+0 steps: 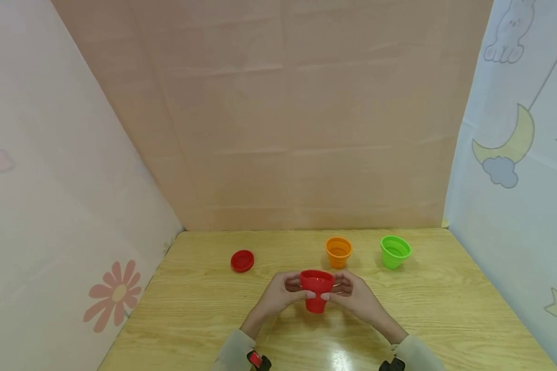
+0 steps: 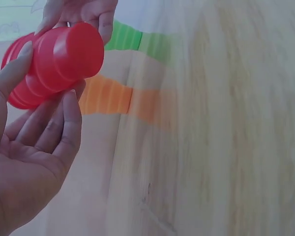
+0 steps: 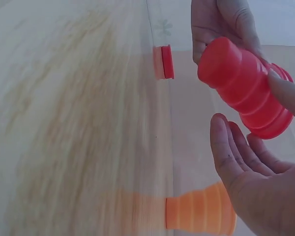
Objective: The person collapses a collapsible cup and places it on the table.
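Note:
A red ribbed collapsible cup point(image 1: 316, 291), extended to its full height, is held above the table between both hands. My left hand point(image 1: 280, 295) grips its left side, the thumb on the front and the fingers round behind. From the other side my right hand point(image 1: 359, 297) holds it, its thumb also on the front wall. In the right wrist view the right fingers point(image 3: 229, 147) are spread and bent near the cup point(image 3: 246, 88). The cup's base point(image 2: 86, 50) shows in the left wrist view.
An orange cup point(image 1: 338, 252) stands just beyond the hands. Further right is a green cup point(image 1: 395, 252). A flattened red cup point(image 1: 242, 261) lies at the left on the wooden table point(image 1: 190, 309). Printed panels point(image 1: 506, 221) flank both sides, with a brown backing point(image 1: 283, 129) behind.

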Tool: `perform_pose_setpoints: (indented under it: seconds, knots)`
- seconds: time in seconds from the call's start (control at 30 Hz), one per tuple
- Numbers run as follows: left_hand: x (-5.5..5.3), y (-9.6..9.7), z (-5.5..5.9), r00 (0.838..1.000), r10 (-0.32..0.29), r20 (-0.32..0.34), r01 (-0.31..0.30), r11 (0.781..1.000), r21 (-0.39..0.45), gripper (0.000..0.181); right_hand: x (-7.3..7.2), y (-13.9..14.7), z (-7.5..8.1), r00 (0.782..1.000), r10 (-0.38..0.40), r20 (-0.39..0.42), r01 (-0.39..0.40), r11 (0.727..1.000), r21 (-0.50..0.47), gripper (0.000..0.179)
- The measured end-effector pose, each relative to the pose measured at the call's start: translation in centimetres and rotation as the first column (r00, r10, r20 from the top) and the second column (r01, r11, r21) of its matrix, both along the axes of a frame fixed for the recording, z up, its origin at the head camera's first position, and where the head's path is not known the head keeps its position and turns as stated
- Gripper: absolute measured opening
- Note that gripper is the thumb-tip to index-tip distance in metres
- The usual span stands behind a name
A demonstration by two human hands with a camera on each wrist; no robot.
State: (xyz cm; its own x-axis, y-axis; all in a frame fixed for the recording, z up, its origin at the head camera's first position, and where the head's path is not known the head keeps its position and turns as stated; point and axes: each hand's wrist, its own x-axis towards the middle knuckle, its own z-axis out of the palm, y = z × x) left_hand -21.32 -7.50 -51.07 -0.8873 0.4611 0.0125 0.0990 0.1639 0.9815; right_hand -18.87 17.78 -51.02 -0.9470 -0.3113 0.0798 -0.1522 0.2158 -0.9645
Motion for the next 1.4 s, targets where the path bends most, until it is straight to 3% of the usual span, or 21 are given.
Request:
perform_pose_setpoints:
  seconds: [0.37, 0.8, 1.0, 1.17, 1.4]
  knots:
    - [0.5, 0.2, 0.1, 0.985, 0.059, 0.164, -0.073, 0.994, 0.082, 0.043, 0.2, -0.4, 0.7, 0.998, -0.046, 0.048, 0.049, 0.998, -0.046, 0.052]
    - [0.9, 0.5, -0.5, 0.970, 0.123, 0.210, -0.133, 0.991, 0.034, 0.046, 0.2, -1.0, 0.6, 0.998, -0.059, 0.028, 0.060, 0.998, -0.009, 0.053]
    - [1.2, 0.7, -0.4, 0.963, 0.140, 0.231, -0.148, 0.989, 0.016, 0.051, 0.2, -1.4, 0.3, 0.994, -0.101, 0.030, 0.101, 0.994, -0.029, 0.042]
    - [1.1, 0.3, -0.3, 0.972, 0.122, 0.203, -0.130, 0.991, 0.027, 0.049, 0.2, -1.4, 0.4, 0.990, -0.118, 0.073, 0.124, 0.989, -0.077, 0.040]
    - [0.7, -0.2, 0.1, 0.986, 0.141, 0.086, -0.140, 0.990, -0.019, 0.044, 0.1, -1.1, 0.2, 0.980, -0.076, 0.186, 0.110, 0.978, -0.178, 0.046]
